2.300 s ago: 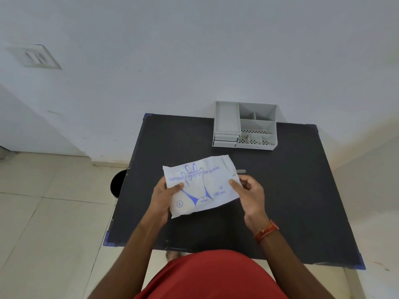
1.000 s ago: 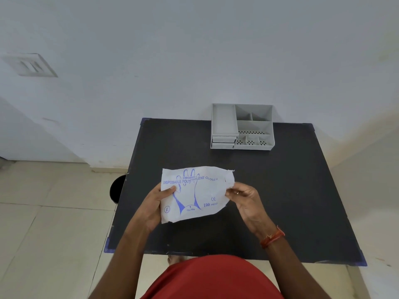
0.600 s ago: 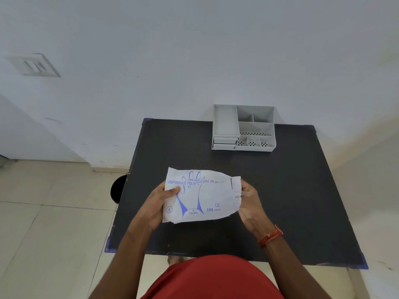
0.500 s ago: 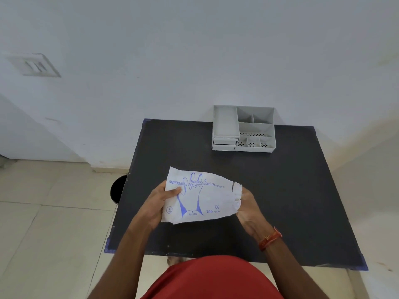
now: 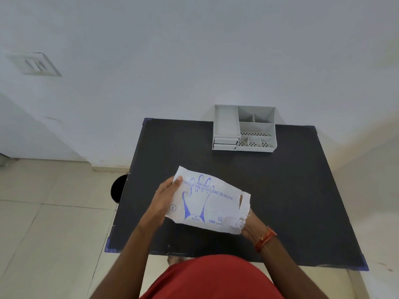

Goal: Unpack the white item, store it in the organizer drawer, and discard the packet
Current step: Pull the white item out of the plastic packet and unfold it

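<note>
A white packet (image 5: pixel 210 203) printed with a blue glove outline hangs tilted above the black table (image 5: pixel 291 190). My left hand (image 5: pixel 165 198) grips its left end, thumb on the printed face. At the packet's torn right end, my right hand (image 5: pixel 248 223) is mostly hidden behind and inside the opening; only the wrist with an orange thread band shows. Thin white material bunches at that opening by the fingers. The grey organizer (image 5: pixel 245 128) stands at the table's far edge against the wall, its two small drawers (image 5: pixel 225 143) shut at the front left.
A dark round bin (image 5: pixel 118 188) sits on the tiled floor just left of the table. The white wall rises directly behind the organizer. Blue tape marks the table corners.
The packet has tilted, its right end dropping lower. My right hand moved from pinching the right edge to reaching into the torn opening, and white material now shows there.
</note>
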